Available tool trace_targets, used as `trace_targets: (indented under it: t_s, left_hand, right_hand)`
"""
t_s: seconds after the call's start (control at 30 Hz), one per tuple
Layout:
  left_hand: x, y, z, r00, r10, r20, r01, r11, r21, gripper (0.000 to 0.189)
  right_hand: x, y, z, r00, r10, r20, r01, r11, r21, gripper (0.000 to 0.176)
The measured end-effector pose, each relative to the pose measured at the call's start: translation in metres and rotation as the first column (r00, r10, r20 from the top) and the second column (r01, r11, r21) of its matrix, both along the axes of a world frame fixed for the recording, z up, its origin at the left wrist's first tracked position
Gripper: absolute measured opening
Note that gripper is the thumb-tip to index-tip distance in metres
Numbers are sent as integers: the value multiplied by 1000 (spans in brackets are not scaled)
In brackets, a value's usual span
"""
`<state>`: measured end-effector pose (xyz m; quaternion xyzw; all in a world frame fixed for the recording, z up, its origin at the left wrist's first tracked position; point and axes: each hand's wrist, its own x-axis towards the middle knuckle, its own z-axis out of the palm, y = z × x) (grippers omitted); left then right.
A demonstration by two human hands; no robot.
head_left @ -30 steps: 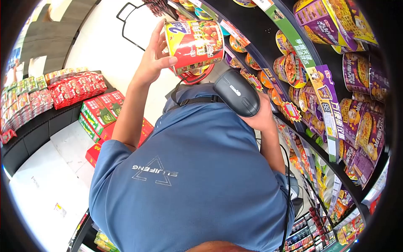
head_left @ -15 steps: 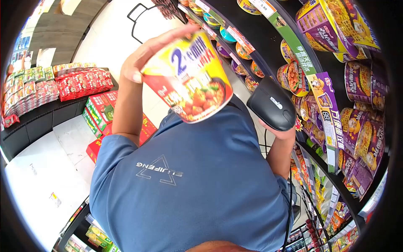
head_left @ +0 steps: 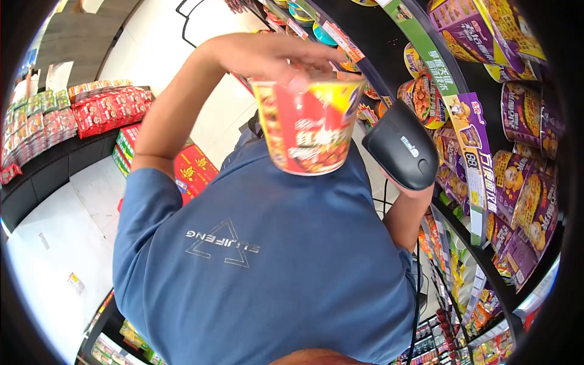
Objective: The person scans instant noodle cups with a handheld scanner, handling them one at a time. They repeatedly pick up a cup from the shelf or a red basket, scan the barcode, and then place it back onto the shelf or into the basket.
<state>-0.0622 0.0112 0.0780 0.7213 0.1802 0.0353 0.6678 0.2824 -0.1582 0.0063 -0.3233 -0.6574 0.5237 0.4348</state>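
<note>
My left hand grips an instant noodle cup from above, its fingers over the rim. The cup is red and yellow with a food picture and hangs nearly upright before my chest. The lid is hidden under my fingers. In my right hand is a black handheld barcode scanner, beside the cup on the right. The scanner covers most of the fingers of that hand. Cup and scanner are apart.
On the right, curved shelves carry purple noodle tubs and other packs. A printed price strip runs along one edge. To the left are red snack packets on a black ledge and red cartons. A black cable hangs by my right side.
My left hand has moved right with the noodle cup, which has turned and become more upright, nearer the scanner. My right hand with the scanner has shifted only slightly.
</note>
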Motion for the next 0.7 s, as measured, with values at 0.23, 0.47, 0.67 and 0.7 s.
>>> trace_targets:
  t_s: [0.23,0.47,0.67,0.7]
  left_hand:
    - [31,3,26,921,88,-380,-210,933,-291,76]
    - [37,14,3,978,-161,-136,158,987,-27,120]
    - [36,12,8,952,-265,155,231,951,206,126]
    - [36,6,6,966,-101,239,112,993,-33,127]
  right_hand:
    - [3,24,67,957,52,285,-96,985,142,62]
    - [41,-5,18,975,-115,188,124,992,-38,65]
    - [-44,39,48,904,-97,-415,17,981,-194,70]
    - [-44,43,47,935,-34,-354,-23,988,-156,63]
